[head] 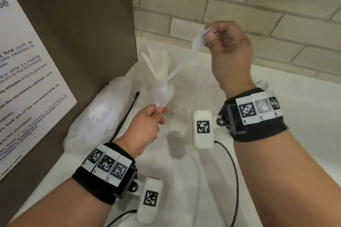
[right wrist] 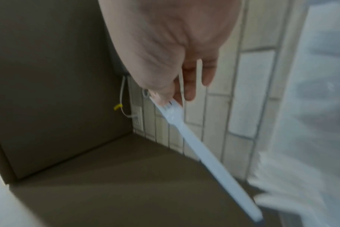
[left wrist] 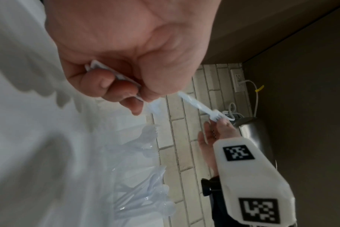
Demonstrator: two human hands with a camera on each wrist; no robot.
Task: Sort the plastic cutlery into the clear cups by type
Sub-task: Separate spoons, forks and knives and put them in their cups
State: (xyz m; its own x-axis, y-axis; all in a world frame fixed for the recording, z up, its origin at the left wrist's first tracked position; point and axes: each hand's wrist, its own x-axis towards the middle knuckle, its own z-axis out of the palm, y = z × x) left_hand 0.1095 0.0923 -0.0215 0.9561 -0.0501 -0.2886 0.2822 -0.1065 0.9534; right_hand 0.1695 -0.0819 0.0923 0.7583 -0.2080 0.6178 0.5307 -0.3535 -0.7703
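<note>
My right hand (head: 227, 49) pinches a white fork (head: 186, 58) by its tines, fingers curled round the head, handle slanting down toward the cup of knives (head: 158, 64). My left hand (head: 147, 125), nearer me than that cup, is clamped on the handles of a small bunch of spoons (head: 165, 92), bowls up. The fork's handle tip sits right at those bowls, just in front of the knife cup. I can't tell whether it is touching them.

Risks as I judge them: gripping by the tines gives poor control, so the long handle may swing, knock the light knife cup over, or drop among the knives. The fork cup (head: 261, 84) is to the right of the knife cup, mostly hidden behind my wrist, so I could misjudge its rim. The spoons could also fan out and slip from my left pinch
</note>
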